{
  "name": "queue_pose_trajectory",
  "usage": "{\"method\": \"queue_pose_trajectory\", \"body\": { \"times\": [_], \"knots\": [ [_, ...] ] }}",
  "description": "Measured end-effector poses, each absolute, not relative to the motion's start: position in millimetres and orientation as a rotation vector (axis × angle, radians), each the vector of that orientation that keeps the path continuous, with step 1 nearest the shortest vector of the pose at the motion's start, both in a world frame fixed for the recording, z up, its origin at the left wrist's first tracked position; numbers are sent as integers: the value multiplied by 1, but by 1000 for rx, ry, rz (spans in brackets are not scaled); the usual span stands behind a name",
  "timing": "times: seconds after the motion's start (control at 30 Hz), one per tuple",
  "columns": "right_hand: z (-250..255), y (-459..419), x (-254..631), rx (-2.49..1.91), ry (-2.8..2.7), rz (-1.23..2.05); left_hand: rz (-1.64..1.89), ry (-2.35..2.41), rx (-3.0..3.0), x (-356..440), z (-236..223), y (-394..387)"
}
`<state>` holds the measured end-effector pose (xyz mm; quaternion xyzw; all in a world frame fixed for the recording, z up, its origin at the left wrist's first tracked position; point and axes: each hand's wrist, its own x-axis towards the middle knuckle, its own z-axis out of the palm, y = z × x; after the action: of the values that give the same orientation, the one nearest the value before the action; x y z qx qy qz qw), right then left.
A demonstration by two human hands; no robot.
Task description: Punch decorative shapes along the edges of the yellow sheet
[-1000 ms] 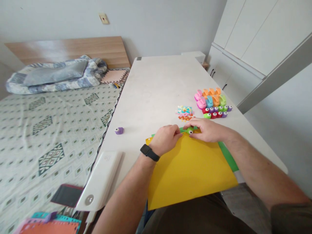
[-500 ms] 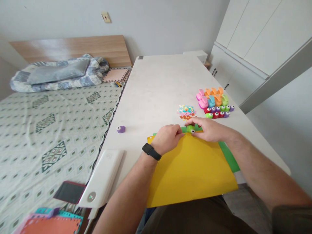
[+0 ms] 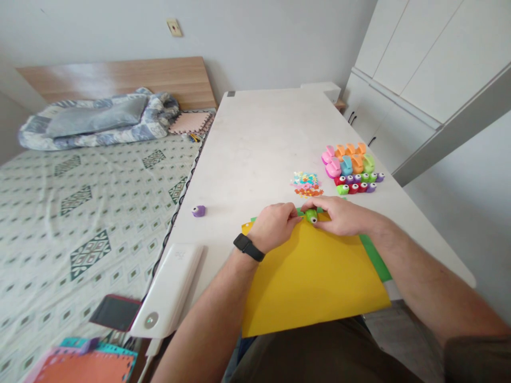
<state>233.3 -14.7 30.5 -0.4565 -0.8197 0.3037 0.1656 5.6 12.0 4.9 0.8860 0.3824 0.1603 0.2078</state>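
green punch (image 3: 311, 215) dipping slightly | right hand (image 3: 344, 216) gripping it, fingers curled | left hand (image 3: 275, 226) pinching yellow sheet (image 3: 311, 276) by far edge

Right hand (image 3: 341, 215) holds green punch (image 3: 311, 215) at yellow sheet's (image 3: 311, 276) edge

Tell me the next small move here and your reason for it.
I'd press the green punch down with the right hand while the left hand steadies the yellow sheet. The punch appears to sit at the sheet's far edge, between the right hand's fingers, and the left fingers pinch that edge just beside it.
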Motion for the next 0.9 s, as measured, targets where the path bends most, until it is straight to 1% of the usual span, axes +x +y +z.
{"method": "queue_pose_trajectory", "body": {
  "times": [0.33, 0.63, 0.9],
  "knots": [
    [32, -15, 236, -1374, -2321, 902, 464, 1061, 2466, 5, 4, 11],
    [21, -12, 236, -1403, -2247, 951, 436, 1083, 2463, 6, 8, 10],
    [26, -15, 234, -1436, -2258, 924, 430, 1083, 2474, 6, 8, 10]
  ]
}}
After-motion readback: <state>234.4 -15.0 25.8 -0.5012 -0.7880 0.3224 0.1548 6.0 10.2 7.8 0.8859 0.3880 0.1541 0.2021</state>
